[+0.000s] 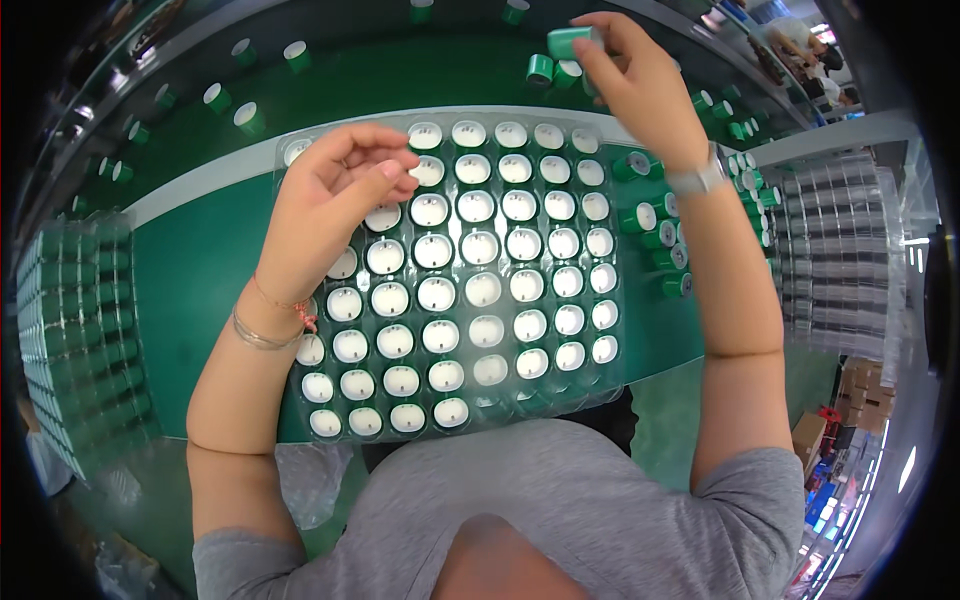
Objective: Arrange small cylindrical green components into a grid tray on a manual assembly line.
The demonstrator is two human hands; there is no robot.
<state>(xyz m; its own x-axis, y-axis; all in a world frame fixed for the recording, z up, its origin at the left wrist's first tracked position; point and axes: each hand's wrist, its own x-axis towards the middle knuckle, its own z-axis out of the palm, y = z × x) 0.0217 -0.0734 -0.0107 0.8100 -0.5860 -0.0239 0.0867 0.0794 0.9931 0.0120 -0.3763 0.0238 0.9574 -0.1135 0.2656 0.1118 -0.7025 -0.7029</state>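
Note:
A clear plastic tray [535, 395] lies on the green table in front of me, with rows of white-topped, rounded green-sided pieces [436, 294] in its pockets. Over its far left part is my left hand [335, 185], fingers loosely bent and apart, with nothing visible in them. My right hand [645, 95] reaches past the tray's far right corner onto the green conveyor belt. Its thumb and fingers grip a green cylindrical piece [568, 42] lying on its side. Just below that are a green piece with a dark end [539, 69] and a white-ended one [568, 73].
More green pieces [248, 117] are scattered along the belt [370, 70], behind a pale rail [200, 186]. Loose pieces [668, 235] crowd the table right of the tray. Stacks of trays stand at left [75, 320] and right [835, 250]. Cardboard boxes [865, 395] sit far right.

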